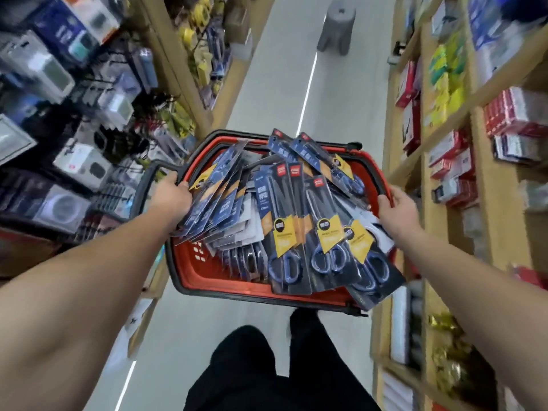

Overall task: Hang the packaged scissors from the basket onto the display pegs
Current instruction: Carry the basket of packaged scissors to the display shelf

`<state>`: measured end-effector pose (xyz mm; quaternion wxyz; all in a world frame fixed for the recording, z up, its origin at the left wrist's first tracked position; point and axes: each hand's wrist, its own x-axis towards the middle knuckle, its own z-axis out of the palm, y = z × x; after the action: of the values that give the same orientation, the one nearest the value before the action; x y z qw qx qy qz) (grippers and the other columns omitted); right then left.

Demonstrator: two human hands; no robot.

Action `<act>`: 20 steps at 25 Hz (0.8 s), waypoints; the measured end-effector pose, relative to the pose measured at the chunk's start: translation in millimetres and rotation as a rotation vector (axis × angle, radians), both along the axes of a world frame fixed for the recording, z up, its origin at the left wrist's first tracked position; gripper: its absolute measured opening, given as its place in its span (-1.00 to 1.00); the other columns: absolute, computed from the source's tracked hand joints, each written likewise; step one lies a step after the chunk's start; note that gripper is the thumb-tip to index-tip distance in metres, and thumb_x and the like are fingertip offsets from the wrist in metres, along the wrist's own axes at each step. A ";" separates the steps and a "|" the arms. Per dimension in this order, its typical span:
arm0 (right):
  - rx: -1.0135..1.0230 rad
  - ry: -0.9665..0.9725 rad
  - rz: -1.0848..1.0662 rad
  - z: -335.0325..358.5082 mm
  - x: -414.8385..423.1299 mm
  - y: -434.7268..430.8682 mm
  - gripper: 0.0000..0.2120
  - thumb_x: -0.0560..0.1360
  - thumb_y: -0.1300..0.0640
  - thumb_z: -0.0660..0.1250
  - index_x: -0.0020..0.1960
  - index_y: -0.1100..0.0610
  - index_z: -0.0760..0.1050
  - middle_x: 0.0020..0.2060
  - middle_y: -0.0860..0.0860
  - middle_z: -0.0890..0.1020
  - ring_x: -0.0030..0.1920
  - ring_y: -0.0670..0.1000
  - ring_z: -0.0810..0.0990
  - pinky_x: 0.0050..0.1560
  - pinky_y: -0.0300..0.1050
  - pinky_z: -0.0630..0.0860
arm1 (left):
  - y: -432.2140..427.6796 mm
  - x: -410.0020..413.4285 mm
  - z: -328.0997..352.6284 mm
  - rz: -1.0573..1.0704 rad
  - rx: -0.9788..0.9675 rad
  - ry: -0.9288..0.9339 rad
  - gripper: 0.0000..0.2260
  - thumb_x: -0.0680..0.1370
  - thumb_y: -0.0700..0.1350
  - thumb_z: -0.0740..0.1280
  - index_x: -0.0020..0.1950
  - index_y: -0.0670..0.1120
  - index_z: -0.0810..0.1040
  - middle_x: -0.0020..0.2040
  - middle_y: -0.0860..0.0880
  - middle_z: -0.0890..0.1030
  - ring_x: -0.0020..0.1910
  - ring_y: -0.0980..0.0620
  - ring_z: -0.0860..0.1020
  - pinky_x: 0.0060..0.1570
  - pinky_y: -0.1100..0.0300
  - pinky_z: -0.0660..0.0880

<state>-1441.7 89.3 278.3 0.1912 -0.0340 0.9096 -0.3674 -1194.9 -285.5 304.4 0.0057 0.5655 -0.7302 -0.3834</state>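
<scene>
Head view: one basket point(189, 271), two hands point(173, 197) point(398, 210)

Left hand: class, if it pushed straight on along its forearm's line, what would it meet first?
Probably the packaged scissors leaning inside the basket at its left rim, right beside the left hand; depth is unclear.

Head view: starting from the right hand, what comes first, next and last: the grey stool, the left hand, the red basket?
1. The red basket: the right hand grips its right rim.
2. The left hand: across the basket, gripping its left side.
3. The grey stool: far up the aisle, on the floor.
</scene>
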 end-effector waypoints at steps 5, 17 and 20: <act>-0.031 -0.009 0.051 19.7 -138.0 -67.8 -0.68 0.72 0.07 0.18 0.41 0.07 0.53 0.04 0.04 0.66 0.02 0.15 0.62 0.05 -0.03 0.52 | -58.5 -117.7 7.9 0.043 -0.027 0.008 -0.52 0.76 0.00 0.18 0.67 -0.09 0.27 0.62 -0.12 0.37 0.57 -0.21 0.37 0.53 0.01 0.29; 0.036 0.085 0.040 37.7 -456.5 -283.1 -0.67 0.72 0.15 0.18 0.42 0.19 0.52 -0.01 0.11 0.58 -0.05 0.12 0.51 -0.05 -0.12 0.39 | -267.3 -446.3 13.0 0.067 -0.018 0.013 -0.53 0.75 -0.03 0.20 0.66 -0.07 0.31 0.60 -0.14 0.40 0.58 -0.22 0.34 0.56 0.05 0.23; 0.006 0.085 0.038 39.4 -536.9 -322.7 -0.68 0.72 0.18 0.20 0.41 0.21 0.54 -0.03 0.09 0.58 -0.10 0.09 0.50 -0.22 -0.05 0.35 | -316.9 -534.5 23.3 0.032 -0.056 -0.005 -0.54 0.73 -0.02 0.21 0.64 -0.07 0.34 0.56 -0.19 0.46 0.56 -0.26 0.37 0.57 0.00 0.26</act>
<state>-1978.6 -233.4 317.7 0.1596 -0.0661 0.9171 -0.3592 -1729.4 -602.4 327.6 0.0258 0.5775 -0.7316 -0.3614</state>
